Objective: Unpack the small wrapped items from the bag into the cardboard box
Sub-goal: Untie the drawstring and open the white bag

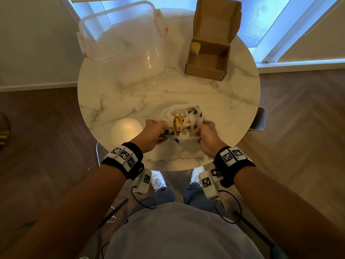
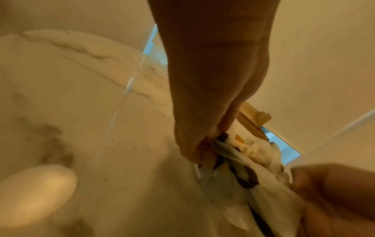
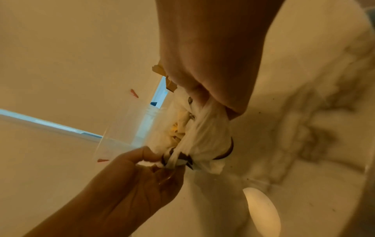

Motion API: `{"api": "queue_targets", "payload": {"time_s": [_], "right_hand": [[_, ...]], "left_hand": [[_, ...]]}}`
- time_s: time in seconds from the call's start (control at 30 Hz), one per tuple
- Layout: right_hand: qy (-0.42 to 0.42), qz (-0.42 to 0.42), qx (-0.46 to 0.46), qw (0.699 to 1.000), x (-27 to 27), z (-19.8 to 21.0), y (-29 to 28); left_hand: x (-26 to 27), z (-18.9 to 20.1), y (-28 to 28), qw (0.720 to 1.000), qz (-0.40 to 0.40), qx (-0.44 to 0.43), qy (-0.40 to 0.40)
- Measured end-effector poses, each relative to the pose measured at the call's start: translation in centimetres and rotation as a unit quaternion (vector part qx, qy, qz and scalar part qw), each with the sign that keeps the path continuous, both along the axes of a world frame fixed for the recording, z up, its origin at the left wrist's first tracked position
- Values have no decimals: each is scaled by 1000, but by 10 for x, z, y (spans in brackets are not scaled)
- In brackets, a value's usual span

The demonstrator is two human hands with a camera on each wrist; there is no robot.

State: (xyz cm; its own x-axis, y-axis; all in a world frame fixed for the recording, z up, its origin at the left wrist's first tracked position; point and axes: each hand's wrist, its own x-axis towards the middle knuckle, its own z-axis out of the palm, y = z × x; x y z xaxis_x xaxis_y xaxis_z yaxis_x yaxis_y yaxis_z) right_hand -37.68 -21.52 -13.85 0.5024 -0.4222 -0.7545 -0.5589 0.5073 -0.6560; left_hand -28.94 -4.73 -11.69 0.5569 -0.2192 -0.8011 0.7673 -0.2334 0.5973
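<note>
Our left hand (image 1: pixel 153 134) and right hand (image 1: pixel 208 136) each pinch the bag (image 1: pixel 183 121) rim near us, mouth spread; wrapped items (image 1: pixel 179 122) lie between our fingers; the cardboard box (image 1: pixel 209 61) sits far right.

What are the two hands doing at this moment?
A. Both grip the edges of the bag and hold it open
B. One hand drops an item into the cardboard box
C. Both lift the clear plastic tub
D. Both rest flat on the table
A: the left hand and the right hand each grip an edge of the bag, pulling its mouth apart, away from the cardboard box.
</note>
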Motion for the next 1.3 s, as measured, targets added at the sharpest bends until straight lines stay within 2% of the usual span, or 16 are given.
{"api": "queue_targets", "payload": {"time_s": [0.1,0.17,0.2,0.27,0.37,0.43,0.53,0.63,0.7,0.8,0.87,0.97,1.1,1.23,1.3], "right_hand": [[-48,16,-32,998,5,5,-2],[-22,66,-97,993,10,1,0],[3,88,-128,988,10,1,0],[39,91,-131,986,10,-4,-5],[55,-20,-49,997,2,-11,-20],[64,-40,-50,996,-3,-16,-27],[14,76,-136,988,-4,-8,-26],[-73,184,-171,965,0,2,-26],[-69,235,-174,954,3,9,-24],[-42,304,-237,922,4,4,-24],[-41,335,-279,899,1,-1,-25],[-56,310,-318,894,-1,-4,-28],[-48,276,-338,899,-4,-6,-34],[-48,269,-329,904,-6,-8,-35],[-61,261,-295,917,-7,-9,-33]], "left_hand": [[-5,0,2,996,-80,18,-18],[-11,1,0,993,-108,2,-49],[-12,2,-3,994,-94,-11,-56],[-9,4,-6,998,-27,-46,-32],[2,7,-3,993,74,-89,36],[6,7,-1,991,88,-84,54],[5,10,-3,996,63,-44,45],[5,8,-5,998,48,-44,-6],[5,4,-2,998,32,-32,-53],[2,-2,5,988,-65,77,-114],[-2,-2,8,987,-95,94,-93],[1,4,9,999,-37,3,-16],[13,3,7,990,96,-78,69],[14,3,2,987,115,-82,70],[15,2,2,996,79,-23,37]]}}
